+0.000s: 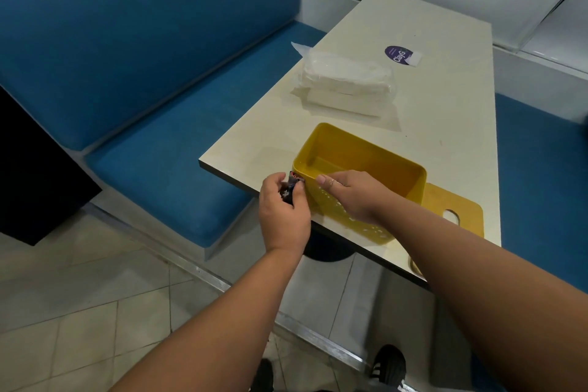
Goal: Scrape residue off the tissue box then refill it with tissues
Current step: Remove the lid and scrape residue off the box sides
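A yellow tissue box point(375, 156) stands open and empty near the front left corner of the cream table point(445, 99). White specks of residue dot its near wall. My right hand point(353, 194) grips the box's near rim and holds it steady. My left hand point(283, 207) pinches a small dark crumpled scrap point(291, 188) against the box's near left corner. The yellow lid point(455, 210) with its oval slot lies flat on the table, right of the box. A clear-wrapped pack of white tissues point(346, 83) lies farther back on the table.
A purple round sticker point(398, 55) with a white scrap beside it sits at the far end of the table. Blue padded bench seats flank the table, left point(152, 137) and right point(541, 153). Tiled floor and my black shoes point(388, 363) show below.
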